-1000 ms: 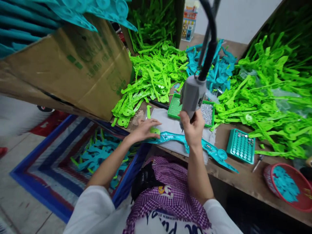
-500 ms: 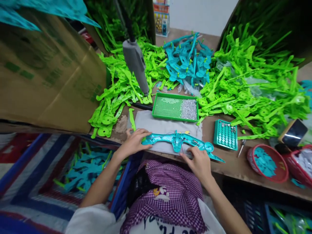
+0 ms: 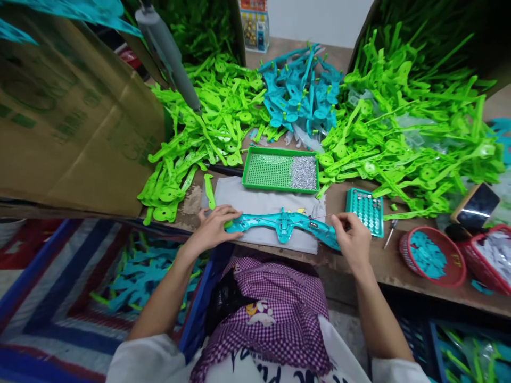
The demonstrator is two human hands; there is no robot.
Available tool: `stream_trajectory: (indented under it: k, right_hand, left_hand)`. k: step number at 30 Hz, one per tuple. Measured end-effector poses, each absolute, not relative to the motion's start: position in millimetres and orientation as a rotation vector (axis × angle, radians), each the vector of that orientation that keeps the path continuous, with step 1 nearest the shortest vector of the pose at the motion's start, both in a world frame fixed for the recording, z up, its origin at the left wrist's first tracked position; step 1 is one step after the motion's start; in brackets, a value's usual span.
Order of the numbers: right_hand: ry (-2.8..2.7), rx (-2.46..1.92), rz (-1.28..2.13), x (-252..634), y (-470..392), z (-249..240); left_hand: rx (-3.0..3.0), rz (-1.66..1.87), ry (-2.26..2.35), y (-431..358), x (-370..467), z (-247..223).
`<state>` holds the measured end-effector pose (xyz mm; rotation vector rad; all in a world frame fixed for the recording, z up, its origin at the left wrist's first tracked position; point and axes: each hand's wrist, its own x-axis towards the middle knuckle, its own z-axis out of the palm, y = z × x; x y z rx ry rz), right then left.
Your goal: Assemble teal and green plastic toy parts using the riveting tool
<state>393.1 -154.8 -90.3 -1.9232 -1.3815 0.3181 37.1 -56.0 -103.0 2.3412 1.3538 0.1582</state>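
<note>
A long teal plastic part [image 3: 263, 222] lies across a pale cloth [image 3: 235, 192] at the table's front edge. My left hand [image 3: 213, 229] grips its left end between thumb and fingers. A thin dark red string [image 3: 319, 217] runs along the part's upper side toward the right. Over the right end, my right hand [image 3: 353, 236] is pinched on the string, its fingertips together. That hand hides the tip of the teal part. Behind the cloth sits a green tray [image 3: 265, 170] with small silver pieces in its right portion.
Lime green parts [image 3: 423, 143] are heaped at both sides, with teal parts [image 3: 301, 93] between. A grey electric screwdriver [image 3: 171, 56] hangs at upper left. At right are a teal tray [image 3: 375, 215], a small screwdriver [image 3: 391, 234] and a red basket [image 3: 459, 266].
My right hand has moved right and slightly up from the middle of the part, and the string now stretches to it. The hanging screwdriver appears farther left.
</note>
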Motion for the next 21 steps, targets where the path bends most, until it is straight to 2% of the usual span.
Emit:
stream_trajectory:
  k: [3, 6, 11, 13, 15, 21]
  right_hand:
    - [-1.406, -1.950, 0.179, 392.3, -141.0, -93.2]
    - [-1.404, -1.921, 0.189, 389.8, -135.6, -93.3]
    - [-1.235, -1.686, 0.726, 383.8, -150.9, -86.3]
    - [-1.182, -1.588, 0.897, 377.9, -157.0, -82.0]
    - [-1.198, -1.566, 0.924, 371.8, -158.3, -75.9]
    - [-1.490, -1.734, 0.682, 382.1, -158.3, -48.2]
  left_hand:
    - [2.343, 0.151, 1.365, -55.9, 36.0, -105.8]
    - [2.376, 0.169, 1.396, -65.1, 37.3, -103.0]
    - [2.405, 0.344, 1.400, -104.7, 63.1, -80.3]
    - [2.418, 0.356, 1.222, -111.6, 86.5, -69.7]
    - [2.474, 0.359, 0.984, -103.9, 117.4, -62.0]
    - [2.691, 0.173, 0.393, -42.5, 205.9, -62.3]
